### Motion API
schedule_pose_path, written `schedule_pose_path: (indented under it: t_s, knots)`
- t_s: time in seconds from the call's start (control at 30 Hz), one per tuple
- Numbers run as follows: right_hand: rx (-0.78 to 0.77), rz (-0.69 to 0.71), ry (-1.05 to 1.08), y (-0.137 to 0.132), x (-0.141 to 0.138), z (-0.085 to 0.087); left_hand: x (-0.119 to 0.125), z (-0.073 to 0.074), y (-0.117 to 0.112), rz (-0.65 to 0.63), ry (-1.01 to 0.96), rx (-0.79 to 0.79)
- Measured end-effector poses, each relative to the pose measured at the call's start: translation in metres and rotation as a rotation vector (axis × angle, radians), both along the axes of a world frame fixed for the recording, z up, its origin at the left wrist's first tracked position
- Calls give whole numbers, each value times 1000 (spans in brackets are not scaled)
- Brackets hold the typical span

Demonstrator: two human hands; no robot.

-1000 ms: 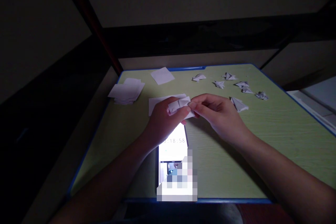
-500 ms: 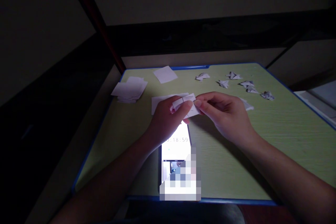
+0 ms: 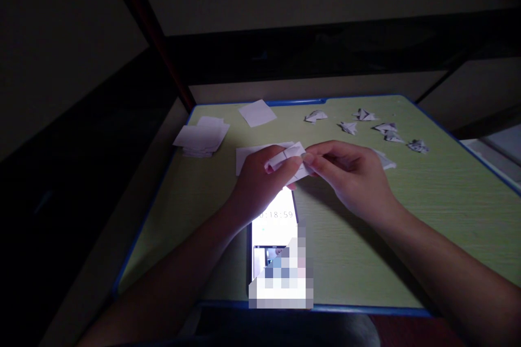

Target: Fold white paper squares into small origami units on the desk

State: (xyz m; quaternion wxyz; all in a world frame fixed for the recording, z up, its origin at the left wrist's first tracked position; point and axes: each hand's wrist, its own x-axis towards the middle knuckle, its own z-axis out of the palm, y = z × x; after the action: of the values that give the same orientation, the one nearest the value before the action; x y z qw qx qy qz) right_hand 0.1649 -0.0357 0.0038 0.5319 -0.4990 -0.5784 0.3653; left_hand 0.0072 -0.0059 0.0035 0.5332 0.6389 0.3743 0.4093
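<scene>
A small folded piece of white paper (image 3: 293,153) is held up between my two hands over the middle of the table. My left hand (image 3: 262,176) pinches it from the left, the thumb lying along its front. From the right, my right hand (image 3: 345,171) grips its edge between thumb and bent fingers, and the two thumb tips nearly meet. Both hands are closed; the fingers behind the paper are mostly hidden. Below my left hand lies a lit phone (image 3: 274,233) showing a timer. Behind the hands, a white sheet (image 3: 244,157) is partly covered.
A stack of white paper (image 3: 201,138) lies at the table's left edge, and a single square sheet (image 3: 257,113) at the back. Several folded paper figures (image 3: 348,127) are spread at the back right. Another paper piece (image 3: 386,159) shows beside my right hand. A blue rim edges the green table (image 3: 427,217).
Both hands keep hold of the paper, which is tilted slightly more, and the thumbs have shifted a little. The whole view has moved slightly.
</scene>
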Motion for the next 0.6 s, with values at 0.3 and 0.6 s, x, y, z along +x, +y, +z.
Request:
schedule_pose_path:
  t_s: [0.3,0.6]
  knots:
    - [18,-2,-16,-1,0,-1,-1,-1,0,-21,-29,-35]
    - [20,5,24,-1,-2,1,-2,4,-1,-30,-20,-40]
